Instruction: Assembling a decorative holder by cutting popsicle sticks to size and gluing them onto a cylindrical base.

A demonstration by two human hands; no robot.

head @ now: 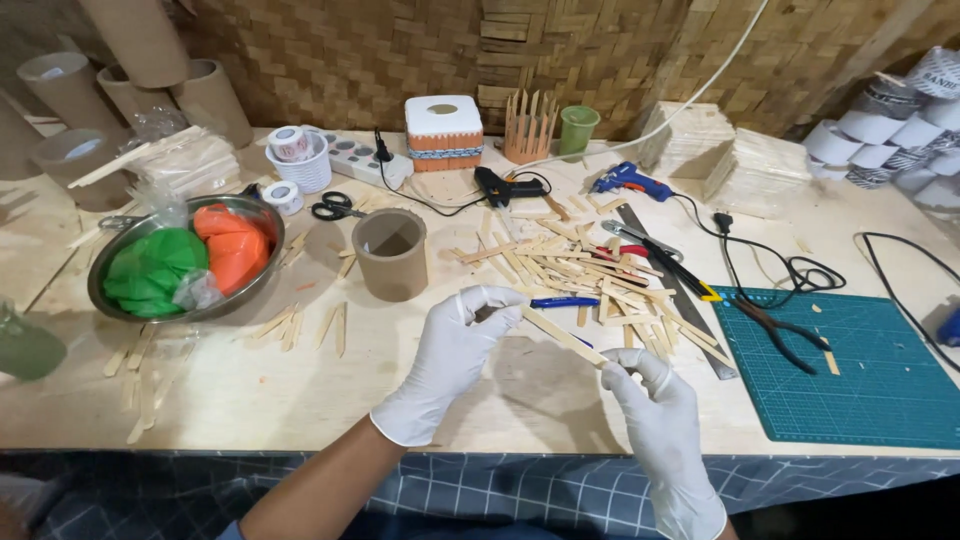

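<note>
The stick (562, 335) is lying between my two gloved hands, just above the table's (300, 400) near edge, and I am watching its long axis: it is running on a slant, from upper left down to lower right. My left hand (450, 360) is pinching the higher, farther end with curled fingers; my right hand (655, 400) is closing thumb and forefinger on the lower, nearer end. Both hands are mostly closed, each gripping only that stick. The right hand is sitting closer to me, the left closer to the pile of sticks (590, 275) lying just beyond. The cardboard tube (390, 255) is standing apart, left of the pile.
</note>
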